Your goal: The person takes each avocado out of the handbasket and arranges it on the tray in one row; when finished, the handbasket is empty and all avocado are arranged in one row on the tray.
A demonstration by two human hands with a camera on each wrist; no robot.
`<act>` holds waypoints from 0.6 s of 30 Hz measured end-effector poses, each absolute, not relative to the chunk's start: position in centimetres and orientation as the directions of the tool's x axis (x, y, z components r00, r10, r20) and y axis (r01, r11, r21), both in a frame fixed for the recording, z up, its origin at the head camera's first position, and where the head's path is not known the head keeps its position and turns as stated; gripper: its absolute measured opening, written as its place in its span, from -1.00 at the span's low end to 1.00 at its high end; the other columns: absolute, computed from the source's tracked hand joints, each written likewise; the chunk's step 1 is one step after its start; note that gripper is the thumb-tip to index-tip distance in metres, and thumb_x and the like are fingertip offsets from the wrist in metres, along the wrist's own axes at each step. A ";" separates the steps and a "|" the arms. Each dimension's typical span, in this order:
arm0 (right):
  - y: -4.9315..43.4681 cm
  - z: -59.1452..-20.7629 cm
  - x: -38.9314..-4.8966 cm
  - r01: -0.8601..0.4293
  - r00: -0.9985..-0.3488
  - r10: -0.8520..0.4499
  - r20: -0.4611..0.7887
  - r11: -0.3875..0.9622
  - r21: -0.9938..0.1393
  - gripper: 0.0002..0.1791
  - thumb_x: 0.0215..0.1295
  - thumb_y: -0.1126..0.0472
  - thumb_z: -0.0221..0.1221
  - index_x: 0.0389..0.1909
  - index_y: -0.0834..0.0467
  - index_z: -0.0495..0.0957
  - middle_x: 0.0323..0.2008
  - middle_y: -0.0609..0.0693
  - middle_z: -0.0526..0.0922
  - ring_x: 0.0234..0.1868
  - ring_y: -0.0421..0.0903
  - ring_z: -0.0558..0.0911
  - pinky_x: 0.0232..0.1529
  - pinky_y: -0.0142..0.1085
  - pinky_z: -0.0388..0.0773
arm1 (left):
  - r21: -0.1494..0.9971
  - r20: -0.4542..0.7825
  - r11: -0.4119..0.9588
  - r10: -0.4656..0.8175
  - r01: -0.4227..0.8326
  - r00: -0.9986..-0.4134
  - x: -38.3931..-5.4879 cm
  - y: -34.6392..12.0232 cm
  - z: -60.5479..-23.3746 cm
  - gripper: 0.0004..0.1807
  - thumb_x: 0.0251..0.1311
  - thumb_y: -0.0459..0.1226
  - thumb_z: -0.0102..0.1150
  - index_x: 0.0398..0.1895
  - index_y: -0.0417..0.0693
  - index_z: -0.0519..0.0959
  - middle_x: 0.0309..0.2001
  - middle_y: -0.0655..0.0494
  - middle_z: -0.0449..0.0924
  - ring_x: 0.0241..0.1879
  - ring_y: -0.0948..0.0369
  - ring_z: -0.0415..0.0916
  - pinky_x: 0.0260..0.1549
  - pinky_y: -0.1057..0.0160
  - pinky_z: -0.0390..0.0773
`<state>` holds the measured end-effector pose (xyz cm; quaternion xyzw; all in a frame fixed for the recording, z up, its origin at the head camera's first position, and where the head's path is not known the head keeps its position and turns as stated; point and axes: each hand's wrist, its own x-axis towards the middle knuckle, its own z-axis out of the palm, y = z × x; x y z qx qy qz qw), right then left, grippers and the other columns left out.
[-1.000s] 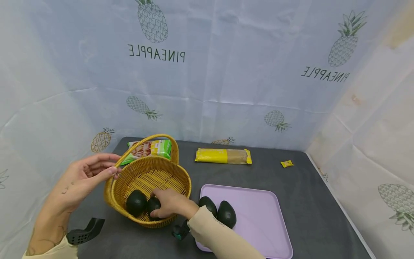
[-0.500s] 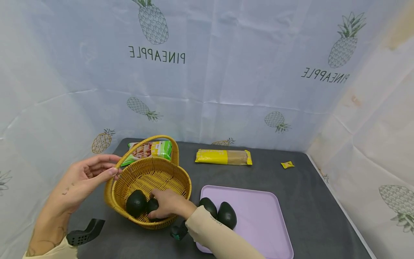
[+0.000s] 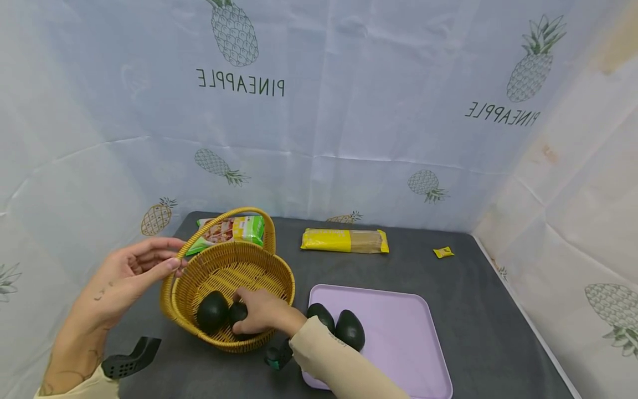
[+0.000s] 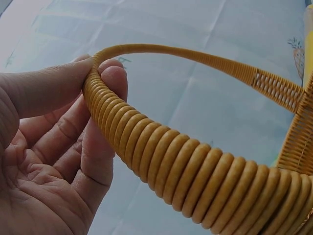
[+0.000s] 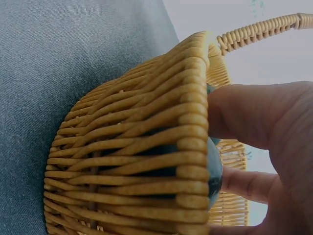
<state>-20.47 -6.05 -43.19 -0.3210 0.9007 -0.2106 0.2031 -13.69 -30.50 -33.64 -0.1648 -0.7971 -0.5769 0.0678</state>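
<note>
My left hand [image 3: 127, 274] pinches the handle [image 4: 161, 156] of a yellow-brown wicker basket [image 3: 249, 266] between thumb and fingers. Inside the basket, at the near side, lie two dark green avocados. The left avocado [image 3: 212, 311] sits free, while my right hand [image 3: 261, 311] grips the other avocado [image 3: 238, 313] with thumb and fingers around it. In the right wrist view the basket's woven wall [image 5: 146, 147] hides much of that avocado [image 5: 214, 171]. Two more avocados [image 3: 350, 331] lie on a lilac tray [image 3: 399, 332] to the right, one partly covered by the right sleeve.
Behind the basket lies a green-and-white food packet [image 3: 239, 230]. A yellow packet of noodles [image 3: 344, 240] rests at the back of the dark grey table [image 3: 478, 310], and a small yellow wrapped sweet [image 3: 443, 252] lies farther right. A pineapple-print curtain [image 3: 319, 122] encloses the table.
The two avocados in the basket and my right hand have shifted very slightly to the right. My left hand stays in place on the handle.
</note>
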 end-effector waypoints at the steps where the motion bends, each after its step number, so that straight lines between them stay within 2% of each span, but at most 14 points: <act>1: -6.0 -43.1 -20.5 -0.491 -0.712 -0.665 -0.226 0.701 -0.516 -0.42 0.20 -0.03 0.41 0.23 -0.09 0.49 -0.05 -0.18 0.64 -0.17 -0.31 0.53 -0.19 -0.50 0.52 | 0.897 0.297 0.283 0.182 0.339 -0.937 -13.7 -30.5 -33.6 -0.68 0.44 -0.48 0.08 0.21 -0.20 0.51 -0.16 0.13 0.74 -0.20 0.24 0.72 -0.20 0.33 0.75; 9: -5.0 -42.7 -20.5 -0.493 -0.708 -0.680 -0.189 0.668 -0.558 -0.46 0.19 -0.03 0.41 0.17 -0.09 0.49 -0.11 -0.17 0.62 -0.23 -0.29 0.52 -0.25 -0.50 0.51 | 0.893 0.296 0.296 0.182 0.339 -0.938 -13.7 -30.3 -33.4 -0.68 0.44 -0.47 0.09 0.21 -0.24 0.50 -0.17 0.13 0.74 -0.20 0.25 0.73 -0.21 0.33 0.75; 18: -3.3 -42.0 -21.3 -0.460 -0.715 -0.681 -0.156 0.627 -0.629 -0.48 0.23 -0.05 0.38 0.18 -0.09 0.49 0.03 -0.12 0.64 -0.11 -0.25 0.55 -0.16 -0.44 0.54 | 0.907 0.291 0.258 0.185 0.332 -0.939 -13.7 -30.3 -33.4 -0.68 0.44 -0.47 0.08 0.21 -0.24 0.50 -0.16 0.13 0.74 -0.18 0.26 0.72 -0.20 0.31 0.76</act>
